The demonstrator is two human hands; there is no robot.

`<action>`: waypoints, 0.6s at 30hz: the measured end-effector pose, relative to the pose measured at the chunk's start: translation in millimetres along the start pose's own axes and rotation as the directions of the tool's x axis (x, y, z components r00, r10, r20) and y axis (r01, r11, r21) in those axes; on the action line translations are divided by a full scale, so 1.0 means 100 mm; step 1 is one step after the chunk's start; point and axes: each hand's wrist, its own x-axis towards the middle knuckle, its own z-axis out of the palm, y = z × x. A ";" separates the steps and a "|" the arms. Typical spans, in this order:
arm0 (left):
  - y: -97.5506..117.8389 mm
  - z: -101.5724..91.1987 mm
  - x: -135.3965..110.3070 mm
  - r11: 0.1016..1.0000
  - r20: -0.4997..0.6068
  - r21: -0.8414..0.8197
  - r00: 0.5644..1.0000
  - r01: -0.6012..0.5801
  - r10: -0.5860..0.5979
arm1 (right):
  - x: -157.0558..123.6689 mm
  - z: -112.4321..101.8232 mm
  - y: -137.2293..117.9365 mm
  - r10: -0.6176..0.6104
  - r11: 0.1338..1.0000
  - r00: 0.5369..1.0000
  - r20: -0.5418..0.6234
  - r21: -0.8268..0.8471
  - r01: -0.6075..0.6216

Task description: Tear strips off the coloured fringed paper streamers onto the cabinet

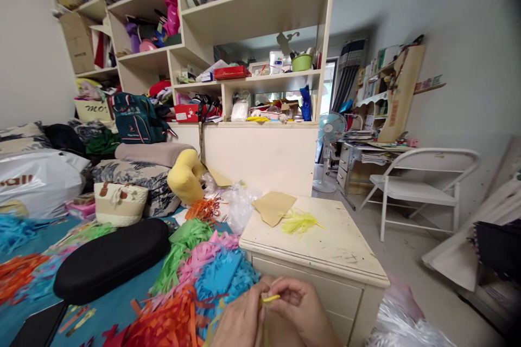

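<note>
Both hands meet at the bottom middle of the head view, in front of the nightstand. A narrow yellow paper strip (271, 299) is pinched between them, its twisted end showing. My left hand (240, 317) is closed around its lower part, and pale yellow strands hang below, partly hidden by the fingers. With thumb and fingertips, my right hand (303, 303) grips the strip from the right side. On the nightstand top (325, 249) lies a finished-looking yellow paper tassel (300, 222) beside a tan paper sheet (273, 207).
Blue paper fringe (226, 276), orange-red fringe (163, 322), and green fringe (183, 244) heap on the bed at left. A black hard case (112, 260) and a dark phone-like slab (38, 325) lie there too. A white folding chair (423, 190) stands at right.
</note>
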 end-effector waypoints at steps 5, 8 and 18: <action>-0.08 0.09 0.15 0.982 0.260 0.166 0.964 -0.094 0.049 | 0.03 -0.13 -0.12 -0.121 0.930 0.991 0.058 -0.343 0.133; -0.06 0.17 0.21 0.976 0.307 0.199 0.952 -0.085 0.021 | 0.04 -0.26 -0.11 0.015 0.905 0.995 0.094 -0.426 0.027; -0.26 0.22 0.30 0.991 0.252 0.032 0.959 0.129 -0.133 | 0.51 -1.11 -0.17 -0.026 0.851 0.987 -0.156 -0.522 -0.060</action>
